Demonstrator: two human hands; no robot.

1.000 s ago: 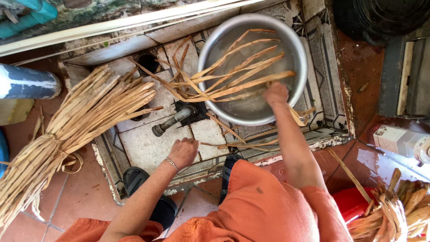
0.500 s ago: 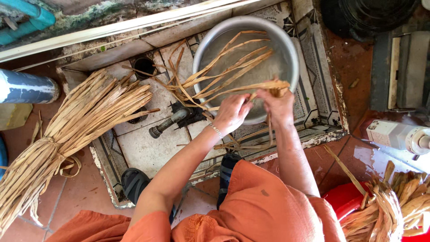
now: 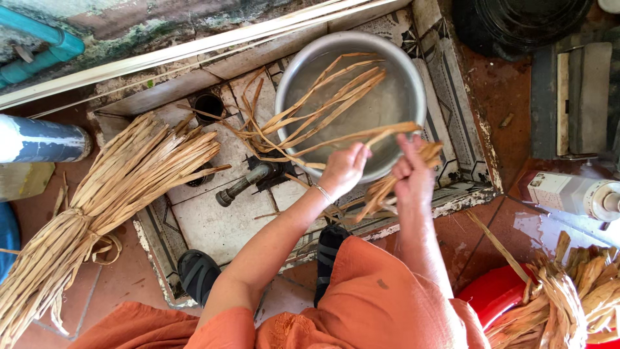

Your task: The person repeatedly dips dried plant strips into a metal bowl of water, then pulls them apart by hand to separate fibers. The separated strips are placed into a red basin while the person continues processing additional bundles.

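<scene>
Head view | both hands [image 3: 381,171] gripping straw strips [image 3: 323,123] | over metal basin [image 3: 413,84]

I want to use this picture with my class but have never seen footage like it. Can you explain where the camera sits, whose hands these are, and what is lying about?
The camera is worn on a person's head and looks straight down. The left hand and right hand are theirs, and together they grip long tan straw strips lifted from a metal basin. The basin sits on a tiled wash area with a small tap. A tied straw bundle lies at the left, and more straw fills a red tub.
</scene>
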